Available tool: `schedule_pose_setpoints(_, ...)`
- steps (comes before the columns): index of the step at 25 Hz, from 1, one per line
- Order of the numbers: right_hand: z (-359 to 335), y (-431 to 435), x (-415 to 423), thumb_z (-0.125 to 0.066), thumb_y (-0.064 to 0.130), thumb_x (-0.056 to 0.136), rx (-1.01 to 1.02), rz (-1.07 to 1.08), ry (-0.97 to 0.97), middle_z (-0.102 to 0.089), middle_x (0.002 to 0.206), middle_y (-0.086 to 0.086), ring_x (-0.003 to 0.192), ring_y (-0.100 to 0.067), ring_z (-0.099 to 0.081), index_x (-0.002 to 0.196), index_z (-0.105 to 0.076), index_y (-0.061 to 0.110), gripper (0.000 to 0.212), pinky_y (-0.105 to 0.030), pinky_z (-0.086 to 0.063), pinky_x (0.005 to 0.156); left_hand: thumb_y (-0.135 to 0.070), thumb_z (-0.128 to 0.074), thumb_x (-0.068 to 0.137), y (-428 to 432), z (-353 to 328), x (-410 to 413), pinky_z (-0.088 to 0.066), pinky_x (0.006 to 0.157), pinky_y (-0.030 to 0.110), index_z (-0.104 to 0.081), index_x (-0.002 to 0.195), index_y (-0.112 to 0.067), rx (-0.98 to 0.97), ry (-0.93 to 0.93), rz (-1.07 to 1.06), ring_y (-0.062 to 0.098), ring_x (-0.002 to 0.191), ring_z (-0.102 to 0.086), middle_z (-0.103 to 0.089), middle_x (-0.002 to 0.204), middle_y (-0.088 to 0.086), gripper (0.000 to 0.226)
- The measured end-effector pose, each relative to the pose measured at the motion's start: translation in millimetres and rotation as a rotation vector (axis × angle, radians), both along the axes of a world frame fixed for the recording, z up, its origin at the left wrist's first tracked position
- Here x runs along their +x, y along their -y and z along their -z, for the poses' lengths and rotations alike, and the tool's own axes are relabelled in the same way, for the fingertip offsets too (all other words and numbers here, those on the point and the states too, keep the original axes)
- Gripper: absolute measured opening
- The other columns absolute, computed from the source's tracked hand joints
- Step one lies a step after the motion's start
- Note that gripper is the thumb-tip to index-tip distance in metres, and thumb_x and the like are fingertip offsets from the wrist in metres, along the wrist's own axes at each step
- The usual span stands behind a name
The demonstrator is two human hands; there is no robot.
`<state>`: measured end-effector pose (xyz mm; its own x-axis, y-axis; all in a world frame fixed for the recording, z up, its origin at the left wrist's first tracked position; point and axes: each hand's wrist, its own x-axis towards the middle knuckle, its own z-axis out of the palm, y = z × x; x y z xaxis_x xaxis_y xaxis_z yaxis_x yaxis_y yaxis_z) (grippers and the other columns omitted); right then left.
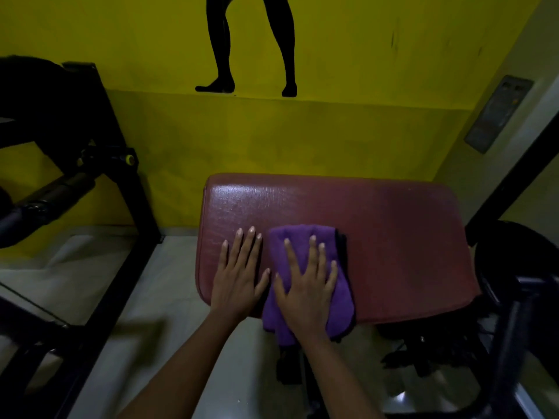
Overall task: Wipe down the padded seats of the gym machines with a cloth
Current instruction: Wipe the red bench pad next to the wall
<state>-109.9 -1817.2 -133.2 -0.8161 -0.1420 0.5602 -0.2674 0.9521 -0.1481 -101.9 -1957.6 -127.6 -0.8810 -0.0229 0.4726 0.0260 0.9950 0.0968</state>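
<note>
The seat pad (378, 231) looks like maroon vinyl, glossy and finely creased, shining brightest toward ten o'clock. The purple cloth (305, 240) on it is soft, matt and fuzzy. At nine o'clock the black metal frame (133, 189) looks dull-painted

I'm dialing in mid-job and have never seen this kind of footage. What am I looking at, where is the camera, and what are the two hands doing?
This is one picture from a camera worn on a person's head, looking forward and down, so the arms reach in from the bottom. There is no robot. In front lies a dark red padded seat of a gym machine, set before a yellow wall. The right hand lies flat, fingers spread, on a folded purple cloth that hangs partly over the seat's near edge. It presses the cloth rather than closing a grip on it. The left hand rests flat on the bare pad beside the cloth. Black machine frames stand at both sides.
</note>
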Motion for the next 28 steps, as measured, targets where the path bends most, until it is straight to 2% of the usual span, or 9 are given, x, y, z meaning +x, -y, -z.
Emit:
schedule_pose_setpoints(1,5,-14,5,-0.039,0.049,0.082,0.069,-0.092,-0.006,-0.026,0.153,-0.011,0.141,-0.026,-0.023,0.146,-0.027,0.034,0.067,-0.047,-0.013,0.113,-0.040,-0.033,0.089,-7,0,2,-0.007,0.117,0.040,-0.028,0.145,-0.004,0.029,0.004,-0.001,0.015,0.147,0.002,-0.027,0.154,0.011,0.067)
schedule_pose_setpoints(3,7,-57,-5,-0.043,0.045,0.076,0.131,-0.211,-0.038,-0.030,0.152,-0.008,0.140,-0.023,-0.023,0.144,-0.030,0.035,0.070,-0.043,-0.013,0.113,-0.038,-0.035,0.088,-31,0,3,-0.007,0.116,0.039,-0.033,0.143,-0.003,0.075,0.003,0.016,0.015,0.145,-0.007,-0.032,0.151,0.012,0.065)
schedule_pose_setpoints(6,4,-129,-30,-0.044,0.043,0.075,0.129,-0.179,-0.022,-0.031,0.151,-0.005,0.139,-0.021,-0.024,0.144,-0.027,0.035,0.071,-0.040,-0.012,0.112,-0.040,-0.038,0.087,-74,-7,-7,-0.008,0.116,0.039,-0.036,0.141,-0.005,0.063,-0.016,0.089,0.021,0.141,-0.021,-0.037,0.149,0.012,0.064)
schedule_pose_setpoints(10,-24,-178,-87,-0.039,0.040,0.079,0.130,-0.132,-0.025,-0.037,0.148,-0.009,0.136,-0.021,-0.024,0.141,-0.029,0.032,0.064,-0.041,-0.016,0.109,-0.045,-0.033,0.091,-100,-13,-32,-0.009,0.116,0.042,-0.033,0.144,-0.008,0.006,-0.046,0.092,0.021,0.143,-0.017,-0.031,0.153,0.009,0.065)
schedule_pose_setpoints(13,-46,-167,-112,-0.035,0.040,0.079,0.022,-0.060,-0.023,-0.034,0.149,-0.012,0.138,-0.023,-0.023,0.143,-0.030,0.033,0.065,-0.047,-0.021,0.112,-0.047,-0.029,0.092,-103,-6,-34,-0.011,0.116,0.046,-0.027,0.147,-0.008,-0.036,-0.046,0.039,0.020,0.145,-0.013,-0.023,0.156,0.008,0.067)
schedule_pose_setpoints(15,-38,-134,-96,-0.035,0.040,0.078,0.004,-0.038,-0.046,-0.031,0.151,-0.014,0.140,-0.027,-0.025,0.144,-0.030,0.033,0.066,-0.050,-0.018,0.112,-0.047,-0.029,0.092,-105,-4,-35,-0.012,0.116,0.047,-0.026,0.147,-0.008,-0.043,-0.052,0.029,0.020,0.145,-0.012,-0.022,0.156,0.008,0.068)
schedule_pose_setpoints(18,-33,-89,-79,-0.035,0.042,0.081,0.087,-0.213,-0.056,-0.028,0.153,-0.011,0.141,-0.024,-0.018,0.145,-0.026,0.036,0.065,-0.045,-0.009,0.111,-0.044,-0.029,0.091,-104,-1,-35,-0.015,0.115,0.047,-0.031,0.145,-0.005,-0.034,-0.055,0.035,0.021,0.145,-0.014,-0.028,0.153,0.011,0.067)
schedule_pose_setpoints(22,-70,-96,-136,-0.034,0.046,0.078,0.104,-0.312,-0.044,-0.038,0.148,-0.007,0.137,-0.023,-0.034,0.138,-0.042,0.036,0.061,-0.042,-0.012,0.108,-0.041,-0.033,0.090,-103,-1,-34,-0.018,0.115,0.046,-0.030,0.145,-0.007,-0.043,-0.078,0.036,0.021,0.144,-0.017,-0.026,0.154,0.009,0.065)
schedule_pose_setpoints(28,-91,-162,-171,-0.025,0.051,0.074,-0.076,-0.053,0.022,-0.044,0.141,-0.013,0.134,-0.029,-0.036,0.135,-0.047,0.030,0.068,-0.047,-0.020,0.111,-0.043,-0.029,0.092,-104,-5,-31,-0.015,0.116,0.045,-0.025,0.148,-0.009,-0.046,-0.047,0.020,0.020,0.146,-0.013,-0.019,0.157,0.006,0.066)
